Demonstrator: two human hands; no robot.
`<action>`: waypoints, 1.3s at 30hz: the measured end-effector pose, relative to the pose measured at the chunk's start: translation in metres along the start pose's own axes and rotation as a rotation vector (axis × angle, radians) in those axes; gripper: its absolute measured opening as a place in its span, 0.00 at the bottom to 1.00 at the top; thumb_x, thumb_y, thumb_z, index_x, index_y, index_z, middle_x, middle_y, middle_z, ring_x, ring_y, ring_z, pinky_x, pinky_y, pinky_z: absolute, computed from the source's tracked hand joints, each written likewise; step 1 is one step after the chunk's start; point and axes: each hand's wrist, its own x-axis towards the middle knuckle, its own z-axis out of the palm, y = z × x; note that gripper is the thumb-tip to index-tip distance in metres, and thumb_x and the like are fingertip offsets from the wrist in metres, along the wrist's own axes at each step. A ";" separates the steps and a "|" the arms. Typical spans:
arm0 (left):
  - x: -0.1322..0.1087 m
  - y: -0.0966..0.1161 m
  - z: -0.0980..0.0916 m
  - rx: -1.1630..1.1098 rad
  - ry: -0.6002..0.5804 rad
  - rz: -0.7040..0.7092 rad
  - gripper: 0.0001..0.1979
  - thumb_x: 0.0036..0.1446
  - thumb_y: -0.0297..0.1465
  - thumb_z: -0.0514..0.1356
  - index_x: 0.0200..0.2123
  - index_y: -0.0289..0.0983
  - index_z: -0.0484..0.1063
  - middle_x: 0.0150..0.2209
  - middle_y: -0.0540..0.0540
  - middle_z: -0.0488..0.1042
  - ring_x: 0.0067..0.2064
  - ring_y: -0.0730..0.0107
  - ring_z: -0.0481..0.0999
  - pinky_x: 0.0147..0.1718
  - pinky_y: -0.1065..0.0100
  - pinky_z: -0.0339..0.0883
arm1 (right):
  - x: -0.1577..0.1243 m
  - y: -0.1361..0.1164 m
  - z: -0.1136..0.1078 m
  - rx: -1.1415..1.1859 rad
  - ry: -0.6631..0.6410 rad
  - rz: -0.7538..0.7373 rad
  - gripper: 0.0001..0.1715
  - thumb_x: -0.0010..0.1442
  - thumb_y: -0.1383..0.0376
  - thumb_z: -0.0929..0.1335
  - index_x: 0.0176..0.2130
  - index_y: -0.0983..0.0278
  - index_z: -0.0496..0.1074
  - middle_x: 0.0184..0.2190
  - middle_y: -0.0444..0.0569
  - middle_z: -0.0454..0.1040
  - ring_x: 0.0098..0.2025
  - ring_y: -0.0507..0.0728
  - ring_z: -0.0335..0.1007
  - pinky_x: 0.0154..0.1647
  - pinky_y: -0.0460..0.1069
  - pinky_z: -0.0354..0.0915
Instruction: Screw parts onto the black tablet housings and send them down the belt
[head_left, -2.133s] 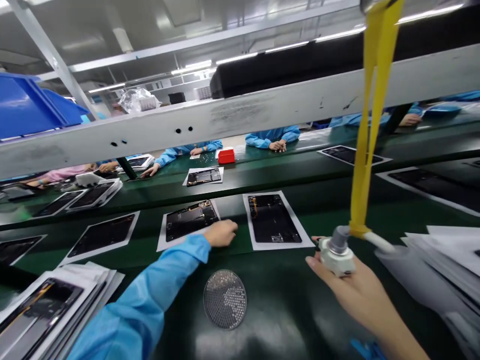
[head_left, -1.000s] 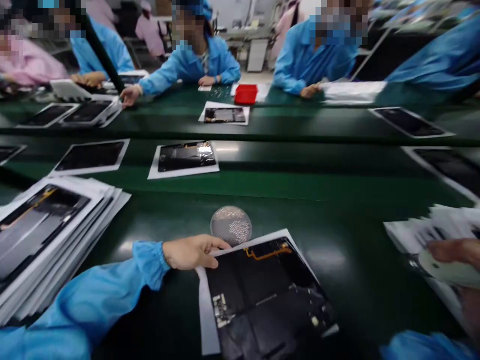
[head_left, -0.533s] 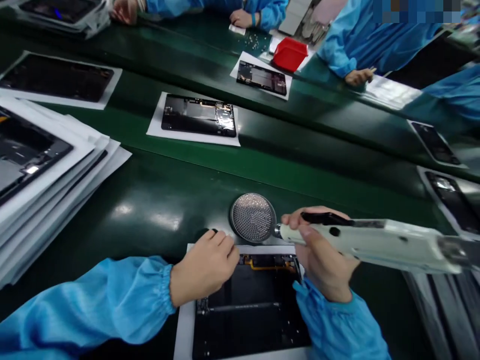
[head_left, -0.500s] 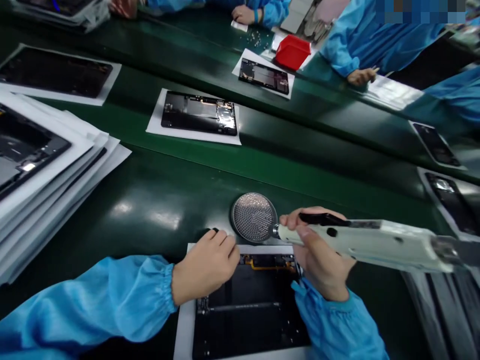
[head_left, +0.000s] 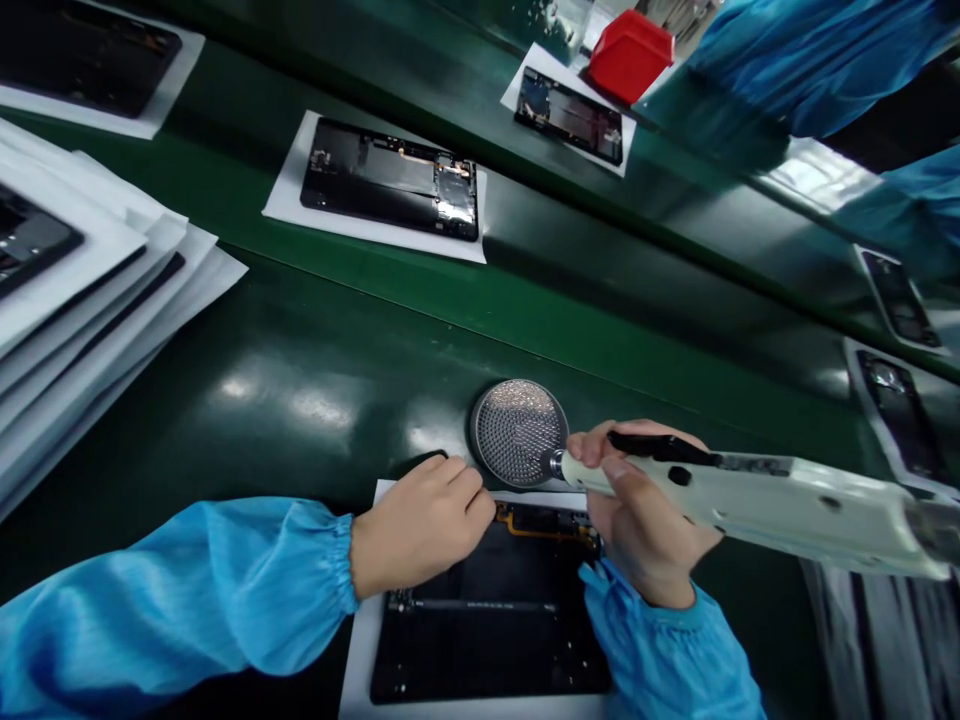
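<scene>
While clamped in the grip of the right hand (head_left: 646, 525), electric screwdriver (head_left: 757, 505), long axis level, tip left.

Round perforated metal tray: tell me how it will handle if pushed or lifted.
The round perforated metal tray looks stiff and fairly light, being a thin flat disc. It lies low on the green conveyor belt, so it may slide more readily than lift. The small bright bits on it could probably shift or spill if tipped.

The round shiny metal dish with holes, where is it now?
In the head view, the round metal dish sits on the green belt, just beyond the left hand, beside the electric screwdriver's tip.
</scene>
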 end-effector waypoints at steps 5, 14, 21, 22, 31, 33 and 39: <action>0.010 -0.007 0.001 0.034 0.056 -0.003 0.08 0.64 0.21 0.51 0.35 0.33 0.69 0.31 0.44 0.67 0.32 0.62 0.67 0.31 0.62 0.68 | 0.001 0.002 -0.001 0.024 -0.019 -0.042 0.14 0.53 0.76 0.70 0.40 0.63 0.77 0.27 0.46 0.74 0.29 0.56 0.71 0.33 0.55 0.72; 0.023 -0.014 0.002 0.096 0.040 0.030 0.04 0.63 0.22 0.55 0.36 0.33 0.69 0.31 0.45 0.68 0.32 0.63 0.69 0.31 0.63 0.68 | -0.001 0.000 0.001 0.007 -0.030 -0.027 0.15 0.54 0.74 0.71 0.42 0.63 0.77 0.28 0.46 0.75 0.30 0.56 0.72 0.35 0.55 0.70; 0.033 -0.045 -0.004 0.045 -0.015 0.177 0.05 0.63 0.22 0.55 0.34 0.33 0.69 0.32 0.45 0.68 0.33 0.65 0.66 0.33 0.64 0.67 | -0.004 -0.047 -0.011 0.065 0.039 -0.013 0.14 0.52 0.69 0.74 0.41 0.62 0.79 0.27 0.44 0.70 0.29 0.53 0.66 0.32 0.53 0.67; 0.034 -0.052 -0.007 0.037 -0.027 0.201 0.06 0.63 0.21 0.55 0.34 0.33 0.69 0.32 0.45 0.68 0.33 0.66 0.66 0.33 0.65 0.66 | -0.007 -0.051 -0.011 0.061 0.041 -0.012 0.14 0.52 0.69 0.75 0.41 0.62 0.79 0.27 0.44 0.70 0.29 0.53 0.66 0.32 0.53 0.67; 0.012 -0.017 -0.005 0.056 0.019 0.080 0.09 0.65 0.22 0.50 0.36 0.32 0.70 0.34 0.42 0.67 0.34 0.62 0.65 0.32 0.62 0.63 | -0.034 -0.031 -0.003 0.037 -0.159 0.007 0.17 0.58 0.73 0.70 0.46 0.60 0.76 0.33 0.46 0.71 0.32 0.55 0.69 0.36 0.57 0.70; 0.007 -0.002 0.003 0.032 0.039 0.035 0.10 0.65 0.22 0.51 0.35 0.32 0.70 0.34 0.42 0.67 0.34 0.61 0.65 0.32 0.62 0.63 | -0.036 -0.027 -0.002 0.027 -0.183 0.011 0.16 0.58 0.73 0.70 0.46 0.60 0.76 0.33 0.46 0.71 0.33 0.56 0.69 0.36 0.57 0.70; 0.012 0.005 0.012 0.034 0.073 0.035 0.08 0.66 0.24 0.54 0.36 0.31 0.72 0.33 0.44 0.67 0.35 0.61 0.66 0.33 0.62 0.62 | -0.036 -0.025 0.001 0.028 -0.169 0.005 0.16 0.57 0.73 0.70 0.45 0.62 0.76 0.33 0.47 0.71 0.32 0.56 0.70 0.35 0.57 0.70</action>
